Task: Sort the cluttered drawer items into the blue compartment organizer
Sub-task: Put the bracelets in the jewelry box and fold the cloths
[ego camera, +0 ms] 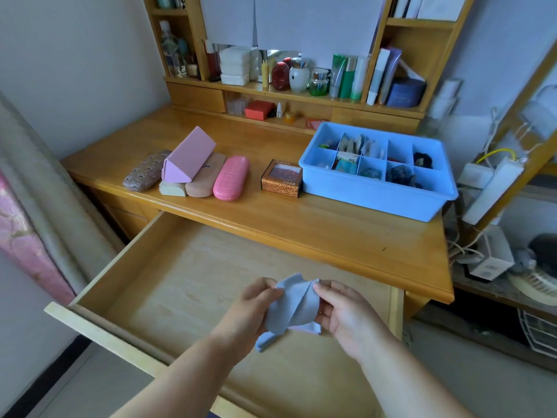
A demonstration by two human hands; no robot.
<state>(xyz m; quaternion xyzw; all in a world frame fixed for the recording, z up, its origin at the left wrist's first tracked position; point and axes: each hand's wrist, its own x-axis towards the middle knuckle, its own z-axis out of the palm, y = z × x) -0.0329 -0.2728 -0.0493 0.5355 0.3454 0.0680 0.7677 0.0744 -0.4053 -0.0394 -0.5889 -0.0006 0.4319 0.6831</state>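
Both your hands pinched the blue-grey cloth (294,306) over the open drawer (180,285), left hand (251,309) and right hand (343,318) at opposite edges, probably to fold it small. Your blue organizer (373,194) stood well apart on the desk (331,233), compartments mostly filled.

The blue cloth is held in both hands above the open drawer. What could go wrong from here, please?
1. The blue cloth is bunched, with one end hanging low; it may go into the blue compartment organizer untidily or spill over a divider.
2. The left hand and right hand pinch only its edges, so it could slip into the drawer.
3. Most compartments seem occupied, and the organizer slightly overhangs the desk's right edge; pressing there might tip it.
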